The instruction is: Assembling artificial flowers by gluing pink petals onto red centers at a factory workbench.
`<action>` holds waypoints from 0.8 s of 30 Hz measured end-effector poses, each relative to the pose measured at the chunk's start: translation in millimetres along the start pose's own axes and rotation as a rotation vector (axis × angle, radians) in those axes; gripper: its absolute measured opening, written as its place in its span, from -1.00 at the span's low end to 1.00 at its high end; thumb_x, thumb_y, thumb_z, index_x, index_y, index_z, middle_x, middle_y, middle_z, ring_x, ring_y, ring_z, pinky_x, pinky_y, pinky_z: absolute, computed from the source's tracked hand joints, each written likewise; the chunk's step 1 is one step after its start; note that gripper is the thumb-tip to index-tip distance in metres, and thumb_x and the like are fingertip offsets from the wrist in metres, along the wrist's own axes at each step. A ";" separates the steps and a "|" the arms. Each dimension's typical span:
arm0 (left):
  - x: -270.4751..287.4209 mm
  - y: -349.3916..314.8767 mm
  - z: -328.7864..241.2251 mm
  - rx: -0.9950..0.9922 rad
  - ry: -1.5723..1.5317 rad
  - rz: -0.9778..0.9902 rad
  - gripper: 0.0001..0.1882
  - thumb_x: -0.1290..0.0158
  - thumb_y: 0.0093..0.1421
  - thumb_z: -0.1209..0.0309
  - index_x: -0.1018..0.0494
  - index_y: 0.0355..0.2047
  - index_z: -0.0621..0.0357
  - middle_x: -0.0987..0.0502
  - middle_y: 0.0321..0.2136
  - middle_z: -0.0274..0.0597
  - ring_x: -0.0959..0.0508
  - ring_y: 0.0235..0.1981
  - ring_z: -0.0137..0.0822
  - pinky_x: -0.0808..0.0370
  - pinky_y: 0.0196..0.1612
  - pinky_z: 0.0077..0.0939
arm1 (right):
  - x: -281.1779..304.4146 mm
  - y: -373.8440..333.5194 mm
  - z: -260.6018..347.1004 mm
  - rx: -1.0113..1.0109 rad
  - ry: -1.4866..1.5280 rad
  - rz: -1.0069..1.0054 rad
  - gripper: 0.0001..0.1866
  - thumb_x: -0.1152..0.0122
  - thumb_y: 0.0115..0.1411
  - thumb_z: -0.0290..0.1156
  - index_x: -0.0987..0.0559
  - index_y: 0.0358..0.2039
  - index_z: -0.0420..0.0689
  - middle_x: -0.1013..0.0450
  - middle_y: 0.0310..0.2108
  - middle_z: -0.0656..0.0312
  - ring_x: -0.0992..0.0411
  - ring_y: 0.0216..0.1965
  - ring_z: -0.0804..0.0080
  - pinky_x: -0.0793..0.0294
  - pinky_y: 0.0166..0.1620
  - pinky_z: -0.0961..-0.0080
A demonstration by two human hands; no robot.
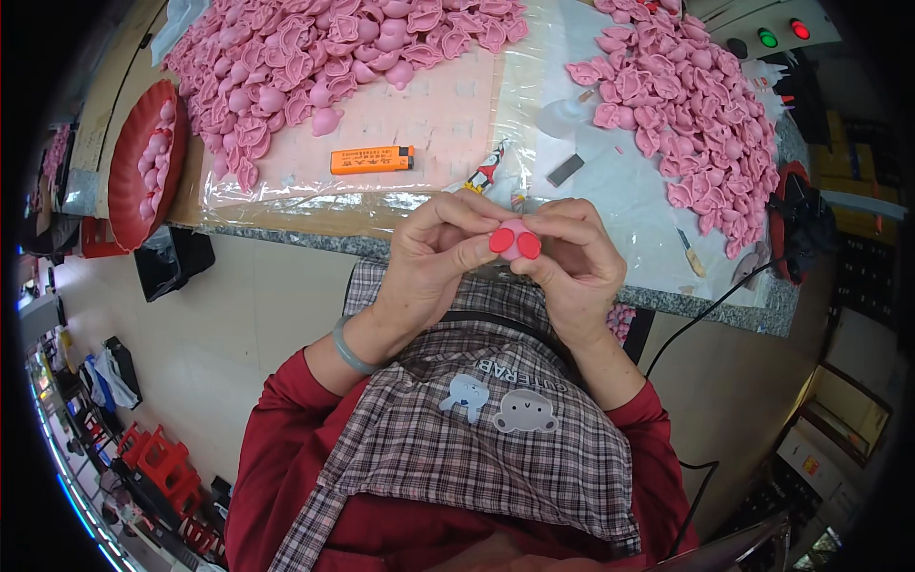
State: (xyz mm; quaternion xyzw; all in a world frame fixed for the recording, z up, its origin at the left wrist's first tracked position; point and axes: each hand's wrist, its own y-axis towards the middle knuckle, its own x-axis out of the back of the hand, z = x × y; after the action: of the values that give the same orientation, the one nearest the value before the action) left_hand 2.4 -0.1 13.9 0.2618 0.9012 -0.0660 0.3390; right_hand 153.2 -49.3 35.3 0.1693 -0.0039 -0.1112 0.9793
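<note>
Left hand [434, 250] and right hand [577, 262] are both pinching one small pink figure [515, 229] near the table [295, 240] edge. Two red ovals [500, 240] are already on it; fingers cover parts, so can't say if it's finished. Judging by those big pink heaps [681, 119], I'd guess plenty's left.

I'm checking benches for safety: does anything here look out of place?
Perhaps the orange lighter, lying loose near the left heap of pink pieces: a flame source looks odd beside them, though it may belong there.
</note>
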 end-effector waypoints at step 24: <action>-5.6 -1.5 -1.6 0.074 -0.242 0.018 -0.92 -0.09 0.19 0.53 -0.41 -0.32 0.16 -0.49 -0.19 -0.05 -0.50 -0.08 -0.25 -0.40 0.07 -0.31 | -9.4 -5.1 -5.0 0.121 0.022 -0.115 -0.70 -0.45 -0.11 -0.51 -0.64 -0.28 -0.16 -0.42 -0.33 0.28 -0.37 -0.29 0.47 -0.40 -0.19 0.57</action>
State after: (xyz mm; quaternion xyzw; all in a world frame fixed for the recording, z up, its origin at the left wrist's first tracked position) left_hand 4.3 -3.3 18.7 0.2722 0.8484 -0.1274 0.4358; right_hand 143.2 -50.2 29.2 0.2291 0.0097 -0.1650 0.9593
